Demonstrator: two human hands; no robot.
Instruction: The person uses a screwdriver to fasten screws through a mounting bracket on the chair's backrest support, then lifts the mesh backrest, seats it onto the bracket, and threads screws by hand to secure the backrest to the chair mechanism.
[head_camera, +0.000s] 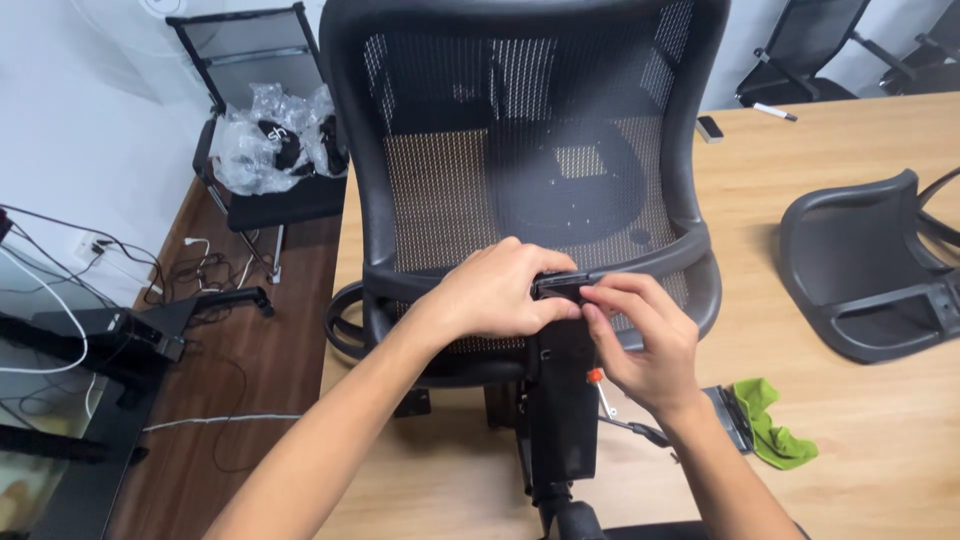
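A black mesh chair back (520, 150) is being held upright on the tabletop (850, 400), its lower bracket (562, 285) being pinched by left hand (495, 292) and right hand (645, 345) fingers. Clear plastic bags (270, 135) are lying on a chair behind.

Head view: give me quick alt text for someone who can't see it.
Both hands, left hand and right hand, pinch the lower frame edge of a black mesh chair back lying on a wooden table. A black plastic seat shell and a green cloth lie to the right.

Bare table (850, 140) lies right; chair back (520, 150) blocks straight ahead.
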